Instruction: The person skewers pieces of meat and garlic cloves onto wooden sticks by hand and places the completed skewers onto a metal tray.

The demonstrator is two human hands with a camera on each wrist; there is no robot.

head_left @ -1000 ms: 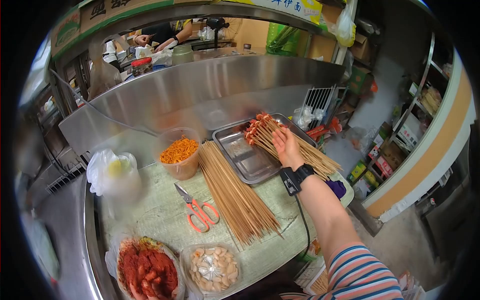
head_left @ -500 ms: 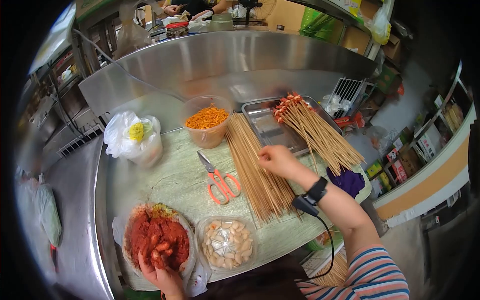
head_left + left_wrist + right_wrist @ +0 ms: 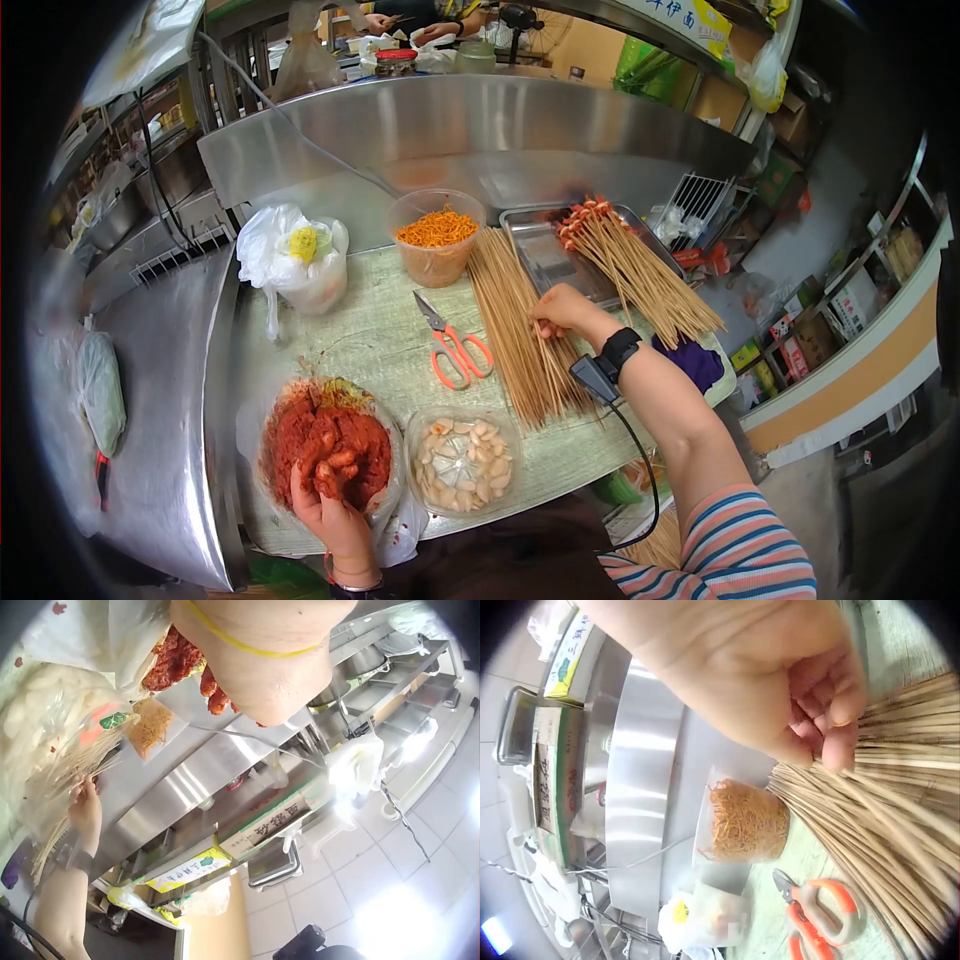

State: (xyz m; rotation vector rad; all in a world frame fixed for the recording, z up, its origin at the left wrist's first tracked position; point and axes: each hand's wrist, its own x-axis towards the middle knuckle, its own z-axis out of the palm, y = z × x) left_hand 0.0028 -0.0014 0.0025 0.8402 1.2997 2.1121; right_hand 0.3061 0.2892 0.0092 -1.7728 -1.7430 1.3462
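Scissors: the orange-handled scissors (image 3: 444,327), taken as the landmark, are laid flat on the table (image 3: 350,355), with the blades directed away from the person.
Bare sticks: the bare sticks (image 3: 515,340) are spread just to the right of the scissors. Their long axis is directed from far left to near right; the far ends are gathered beside the tub (image 3: 437,268) of orange shreds, beyond the scissors, and the near ends are fanned toward the person. Which ends are sharpened cannot be told.
Right hand: the right hand (image 3: 570,312) is placed over the sticks, right of the scissors; its fingers are curled, and a stick appears to be pinched.
Left hand: the left hand (image 3: 337,528) is set in the red-coated meat (image 3: 355,440), near left of the scissors; a piece appears to be grasped.
Change: the right hand, seen one second earlier at the loaded skewers (image 3: 650,265), far right of the scissors, is now brought to the bare sticks; the work is judged to be shifted there.
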